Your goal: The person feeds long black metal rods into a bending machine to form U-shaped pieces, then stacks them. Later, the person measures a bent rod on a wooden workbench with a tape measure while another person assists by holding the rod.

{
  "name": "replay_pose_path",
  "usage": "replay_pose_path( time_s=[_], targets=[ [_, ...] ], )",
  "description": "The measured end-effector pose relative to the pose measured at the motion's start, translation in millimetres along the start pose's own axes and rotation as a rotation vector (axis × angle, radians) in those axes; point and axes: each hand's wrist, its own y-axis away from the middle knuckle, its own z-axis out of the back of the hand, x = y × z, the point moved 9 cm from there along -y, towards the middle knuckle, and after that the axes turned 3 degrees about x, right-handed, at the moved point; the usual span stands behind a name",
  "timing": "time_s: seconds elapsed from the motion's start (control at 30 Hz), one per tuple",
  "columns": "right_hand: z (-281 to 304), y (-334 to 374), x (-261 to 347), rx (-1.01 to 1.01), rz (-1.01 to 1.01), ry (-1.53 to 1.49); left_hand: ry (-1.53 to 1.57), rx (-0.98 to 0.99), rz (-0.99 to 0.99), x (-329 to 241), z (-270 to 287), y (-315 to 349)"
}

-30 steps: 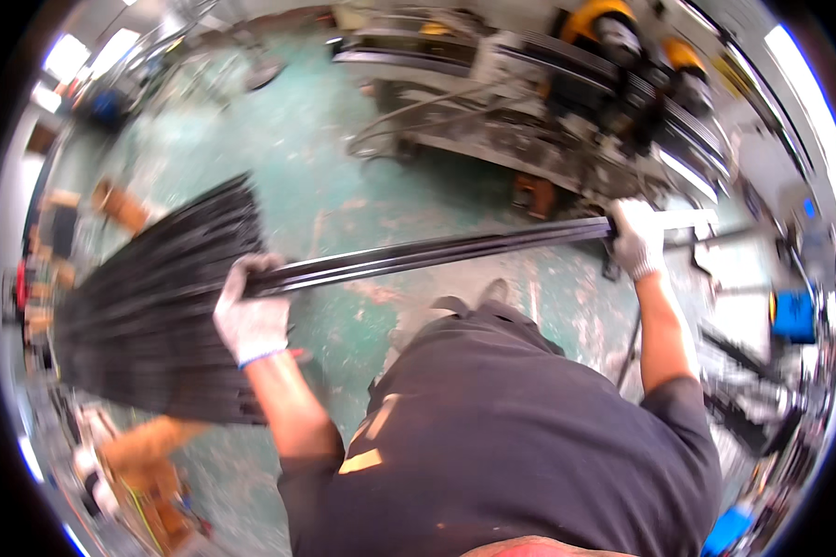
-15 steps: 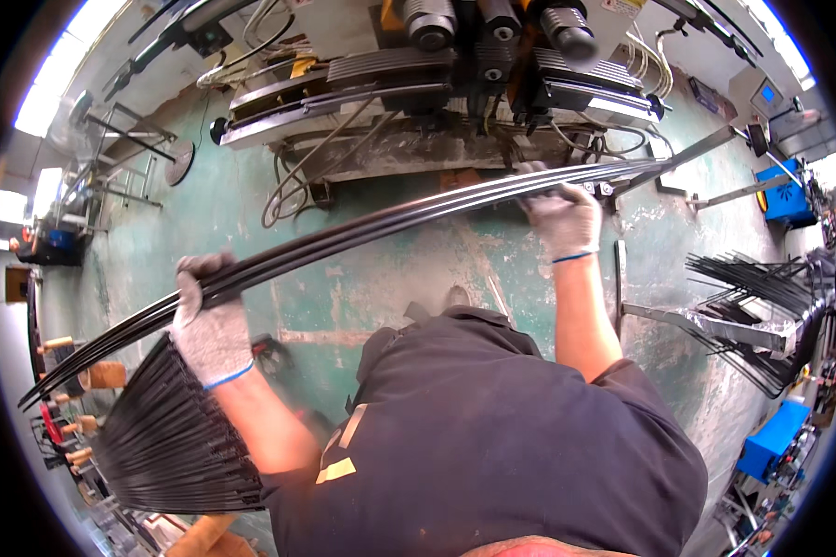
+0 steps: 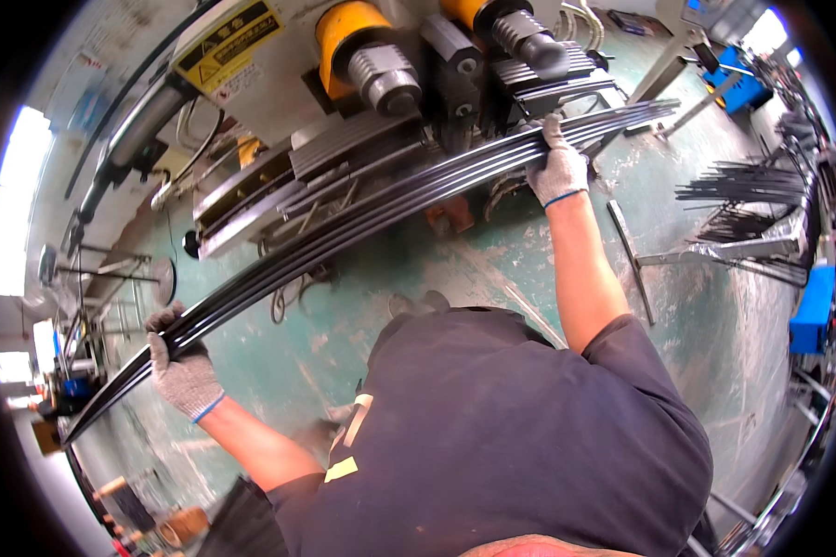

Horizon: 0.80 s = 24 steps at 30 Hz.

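Observation:
A bundle of several long, thin, dark metal rods (image 3: 353,227) stretches slantwise across the view, its right end farther from me than its left. My left hand (image 3: 188,379), in a pale knitted glove with a blue cuff edge, is closed around the bundle toward the left end. The matching gloved right hand (image 3: 562,174) grips it toward the right end, thumb on top. Just beyond the rods stands a machine with orange-collared steel cylinders (image 3: 385,79) and slotted metal rails (image 3: 241,204). Whether the rods touch the rails, I cannot tell.
At the right, more dark rods (image 3: 743,186) lie on a metal stand (image 3: 715,255), with a blue box (image 3: 813,311) nearby. A dark stack (image 3: 246,522) and a brown roll (image 3: 184,526) are at the lower left. A round-topped stool (image 3: 164,281) stands at far left.
Both hands have carried the rods forward, nearer the machine, which now looms larger. My view has turned left. The dark stack at the lower left has mostly dropped out of sight.

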Motion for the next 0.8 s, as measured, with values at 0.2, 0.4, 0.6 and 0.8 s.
replay_pose_path(
  time_s=[0.2,0.4,0.6,0.8],
  targets=[
    [-25,-72,-17,0.106,0.256,0.319,-0.002,-0.202,0.234,85,80,-94],
    [-110,-57,-51,0.109,0.04,0.188,0.127,-0.15,0.318,168,89,-141],
    [-89,-95,-73,-0.085,0.135,0.435,0.265,-0.467,0.608,246,0,-121],
    [-81,-87,-71,-0.241,0.146,0.375,0.29,-0.014,0.647,274,-21,-143]
  ],
)
